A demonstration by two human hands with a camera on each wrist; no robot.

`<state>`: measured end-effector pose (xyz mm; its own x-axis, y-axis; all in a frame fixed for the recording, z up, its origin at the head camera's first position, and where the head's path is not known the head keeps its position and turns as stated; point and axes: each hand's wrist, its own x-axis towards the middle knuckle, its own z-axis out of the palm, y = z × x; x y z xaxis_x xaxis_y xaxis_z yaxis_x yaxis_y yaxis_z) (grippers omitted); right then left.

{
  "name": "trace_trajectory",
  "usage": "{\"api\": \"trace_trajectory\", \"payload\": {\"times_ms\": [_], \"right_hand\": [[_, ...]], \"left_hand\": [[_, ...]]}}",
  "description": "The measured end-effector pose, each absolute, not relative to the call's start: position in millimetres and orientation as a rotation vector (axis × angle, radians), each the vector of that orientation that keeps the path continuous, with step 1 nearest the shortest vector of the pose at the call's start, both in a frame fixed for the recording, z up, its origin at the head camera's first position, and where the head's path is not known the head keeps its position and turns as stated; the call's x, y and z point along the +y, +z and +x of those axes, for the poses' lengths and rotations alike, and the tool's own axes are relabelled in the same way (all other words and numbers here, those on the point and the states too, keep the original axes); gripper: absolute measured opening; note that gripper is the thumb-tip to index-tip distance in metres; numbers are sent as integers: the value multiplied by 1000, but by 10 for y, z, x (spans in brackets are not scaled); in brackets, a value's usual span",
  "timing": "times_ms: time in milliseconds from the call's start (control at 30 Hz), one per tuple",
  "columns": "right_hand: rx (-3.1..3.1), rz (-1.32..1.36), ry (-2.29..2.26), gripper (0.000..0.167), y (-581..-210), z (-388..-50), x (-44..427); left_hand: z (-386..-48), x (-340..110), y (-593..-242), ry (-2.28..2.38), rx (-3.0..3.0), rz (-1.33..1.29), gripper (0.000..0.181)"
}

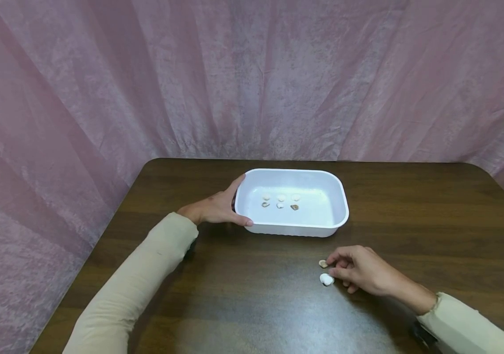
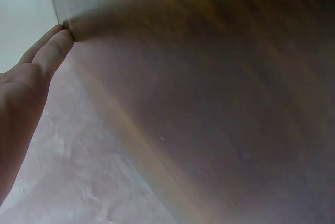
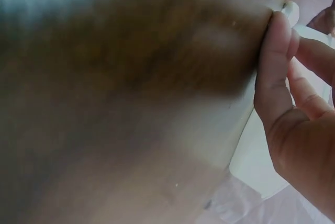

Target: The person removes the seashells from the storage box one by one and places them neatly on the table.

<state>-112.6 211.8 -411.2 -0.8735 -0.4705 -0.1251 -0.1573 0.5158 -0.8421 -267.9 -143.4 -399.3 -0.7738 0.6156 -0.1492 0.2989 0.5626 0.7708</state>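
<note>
A white plastic tray [image 1: 293,230] stands at the far middle of the table. Inside it several small seashells [image 1: 280,198] lie in two rows, some white, some brownish. My left hand [image 1: 218,206] holds the tray's left end, thumb at the near rim and fingers toward the far corner. Its fingers [image 2: 52,51] meet the tray's side in the left wrist view. My right hand [image 1: 364,270] is low over the table, index fingertip at a tan shell [image 1: 322,264] and thumb beside a white ribbed shell [image 1: 326,280]. A gap shows between that thumb and index finger.
The brown wooden table [image 1: 252,290] has rounded far corners. Behind it and along the left hangs a pink velvet curtain [image 1: 260,83]. The two shells by my right hand lie nearer than the tray, toward its right end.
</note>
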Motion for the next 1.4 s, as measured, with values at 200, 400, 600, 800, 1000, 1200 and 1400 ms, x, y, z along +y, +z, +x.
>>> {"api": "trace_trajectory", "payload": {"times_ms": [200,400,600,800,1000,1200,1400], "right_hand": [[2440,-492,-1261,10,-4097,-1181,2078],[2417,-488,-1265,8,-4087,-1202,2059],[2433,-493,-1237,4,-4085,-1224,2051],[2447,-507,-1231,4,-4085,-1228,2040],[2445,-500,-1235,4,-4086,-1232,2038],[2428,-507,-1262,5,-4094,-1231,2034],[2441,-515,-1251,5,-4095,-1241,2030]], "left_hand": [[-2678,-1438,-4008,1070,2388,733,129],[-2686,-1445,-4024,1090,2371,741,129],[-2680,-1444,-4006,1082,2375,732,129],[-2679,-1434,-3994,1081,2374,726,129],[-2684,-1435,-3996,1074,2378,724,129],[-2693,-1442,-4003,1067,2381,722,129],[-2699,-1450,-4004,1070,2383,737,130]]}}
